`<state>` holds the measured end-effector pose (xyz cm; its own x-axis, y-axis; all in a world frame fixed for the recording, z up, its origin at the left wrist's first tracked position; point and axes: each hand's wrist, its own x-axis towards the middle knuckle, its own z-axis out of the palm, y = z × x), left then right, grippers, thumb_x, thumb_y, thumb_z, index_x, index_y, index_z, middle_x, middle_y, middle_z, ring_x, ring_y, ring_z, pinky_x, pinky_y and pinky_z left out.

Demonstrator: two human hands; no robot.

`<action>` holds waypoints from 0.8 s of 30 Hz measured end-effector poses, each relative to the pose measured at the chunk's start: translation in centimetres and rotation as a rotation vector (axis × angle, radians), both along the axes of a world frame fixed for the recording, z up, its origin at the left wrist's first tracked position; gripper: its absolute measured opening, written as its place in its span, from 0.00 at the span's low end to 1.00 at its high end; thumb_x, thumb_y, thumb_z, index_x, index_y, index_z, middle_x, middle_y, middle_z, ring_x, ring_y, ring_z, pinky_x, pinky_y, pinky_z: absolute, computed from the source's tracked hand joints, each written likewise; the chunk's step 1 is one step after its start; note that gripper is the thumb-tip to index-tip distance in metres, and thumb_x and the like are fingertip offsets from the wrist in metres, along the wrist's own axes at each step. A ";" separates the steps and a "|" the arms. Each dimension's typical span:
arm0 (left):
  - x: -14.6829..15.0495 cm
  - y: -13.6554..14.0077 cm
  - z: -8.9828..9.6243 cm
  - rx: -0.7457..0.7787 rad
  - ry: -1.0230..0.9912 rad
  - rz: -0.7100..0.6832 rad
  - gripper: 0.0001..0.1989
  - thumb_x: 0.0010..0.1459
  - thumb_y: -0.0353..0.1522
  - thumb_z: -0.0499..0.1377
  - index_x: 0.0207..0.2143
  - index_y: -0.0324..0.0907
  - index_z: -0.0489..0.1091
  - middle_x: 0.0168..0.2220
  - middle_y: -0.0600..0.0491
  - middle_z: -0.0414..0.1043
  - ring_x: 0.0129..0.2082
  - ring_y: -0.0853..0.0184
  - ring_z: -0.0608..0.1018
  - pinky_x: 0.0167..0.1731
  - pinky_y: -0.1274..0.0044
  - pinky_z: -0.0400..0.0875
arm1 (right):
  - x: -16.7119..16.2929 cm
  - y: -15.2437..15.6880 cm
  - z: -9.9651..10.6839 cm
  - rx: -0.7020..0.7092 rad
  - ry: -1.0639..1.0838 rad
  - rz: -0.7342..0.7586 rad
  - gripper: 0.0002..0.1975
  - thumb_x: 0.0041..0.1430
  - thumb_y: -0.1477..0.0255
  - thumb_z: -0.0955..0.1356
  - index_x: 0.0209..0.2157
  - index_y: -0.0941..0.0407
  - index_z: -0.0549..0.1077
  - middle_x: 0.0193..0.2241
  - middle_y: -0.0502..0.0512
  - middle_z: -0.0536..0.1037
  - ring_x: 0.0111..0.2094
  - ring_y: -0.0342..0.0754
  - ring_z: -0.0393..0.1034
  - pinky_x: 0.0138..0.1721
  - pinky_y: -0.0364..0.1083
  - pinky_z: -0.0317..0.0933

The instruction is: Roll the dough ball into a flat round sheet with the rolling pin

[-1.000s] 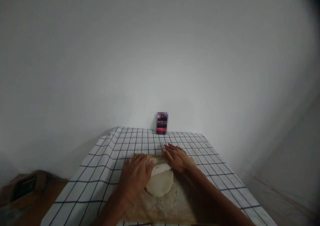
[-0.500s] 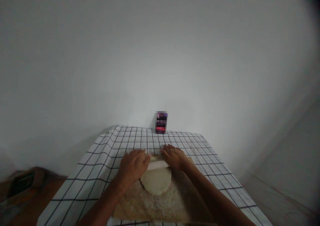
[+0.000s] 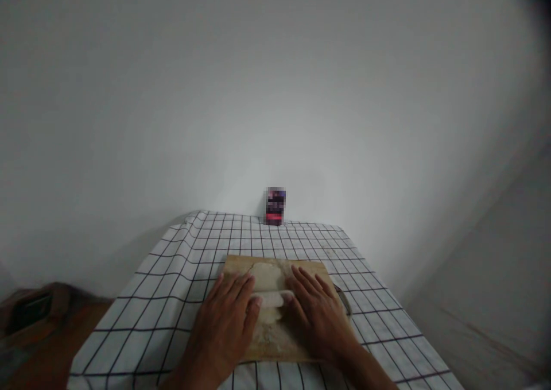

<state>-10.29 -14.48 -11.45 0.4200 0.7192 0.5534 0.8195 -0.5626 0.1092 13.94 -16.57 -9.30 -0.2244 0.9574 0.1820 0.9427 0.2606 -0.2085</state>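
A pale rolling pin [image 3: 270, 299] lies crosswise over a flattened sheet of dough [image 3: 267, 276]. My left hand [image 3: 226, 315] rests over the pin's left end, its fingers stretched forward and flat. Over the right end lies my right hand [image 3: 316, 309], fingers extended and slightly spread. Both hands hide the ends of the pin. Most of the dough shows beyond the pin, with a small part on the near side. Beneath everything is a floured wooden board [image 3: 279, 352].
A white tablecloth with a dark grid [image 3: 150, 315] covers the table. Against the wall [image 3: 275, 91] at the back stands a small dark, pixelated object [image 3: 274, 206]. A dark loop [image 3: 344, 301] sticks out at the board's right edge. Brownish furniture [image 3: 38, 315] is low at left.
Both hands and the rolling pin have come back toward me, from the far part of the dough to its near part. The board's far edge and most of the dough are now uncovered.
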 end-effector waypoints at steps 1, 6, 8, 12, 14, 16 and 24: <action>0.1 0.6 0.1 -0.017 0.009 0.021 0.22 0.74 0.40 0.49 0.60 0.46 0.76 0.62 0.48 0.79 0.63 0.52 0.78 0.69 0.52 0.66 | 0.0 1.2 0.4 -0.009 0.007 0.015 0.28 0.79 0.58 0.55 0.69 0.51 0.69 0.75 0.56 0.59 0.76 0.56 0.49 0.76 0.63 0.45; 0.7 5.5 1.2 -0.087 0.004 0.152 0.20 0.73 0.37 0.50 0.58 0.47 0.77 0.61 0.46 0.79 0.65 0.49 0.75 0.66 0.53 0.67 | -0.7 8.7 1.6 -0.030 0.013 -0.008 0.28 0.79 0.59 0.54 0.66 0.51 0.74 0.72 0.58 0.65 0.76 0.58 0.50 0.75 0.66 0.44; 0.8 7.8 2.1 -0.122 0.011 0.189 0.18 0.73 0.37 0.51 0.55 0.47 0.78 0.58 0.45 0.81 0.62 0.51 0.78 0.64 0.56 0.69 | -1.0 11.5 1.5 -0.047 0.038 -0.014 0.29 0.80 0.58 0.52 0.65 0.51 0.75 0.72 0.59 0.66 0.76 0.58 0.52 0.74 0.65 0.47; 0.8 12.1 3.9 -0.292 0.104 0.257 0.22 0.75 0.36 0.46 0.46 0.41 0.80 0.45 0.40 0.85 0.47 0.51 0.85 0.49 0.60 0.77 | -1.3 15.9 1.2 -0.061 0.048 -0.025 0.31 0.80 0.57 0.50 0.64 0.54 0.74 0.71 0.64 0.67 0.74 0.58 0.55 0.72 0.65 0.51; 0.8 13.8 4.3 -0.328 0.129 0.280 0.23 0.75 0.36 0.45 0.43 0.39 0.80 0.43 0.40 0.85 0.44 0.51 0.85 0.45 0.61 0.77 | -1.5 17.4 1.2 -0.072 0.035 -0.017 0.31 0.80 0.58 0.50 0.61 0.55 0.76 0.68 0.65 0.71 0.71 0.58 0.62 0.69 0.62 0.57; 0.8 14.9 4.4 -0.326 0.136 0.277 0.23 0.75 0.36 0.45 0.42 0.39 0.80 0.43 0.39 0.85 0.44 0.51 0.85 0.44 0.62 0.77 | -1.5 18.1 1.3 -0.091 0.014 0.002 0.29 0.80 0.59 0.51 0.55 0.55 0.79 0.63 0.64 0.77 0.65 0.56 0.70 0.65 0.58 0.63; 0.4 12.8 2.9 -0.247 0.126 0.218 0.20 0.75 0.33 0.47 0.51 0.42 0.79 0.58 0.41 0.80 0.61 0.54 0.79 0.62 0.60 0.71 | -1.3 14.3 1.8 -0.097 -0.054 -0.024 0.22 0.78 0.65 0.55 0.55 0.52 0.78 0.61 0.62 0.78 0.66 0.57 0.67 0.63 0.58 0.62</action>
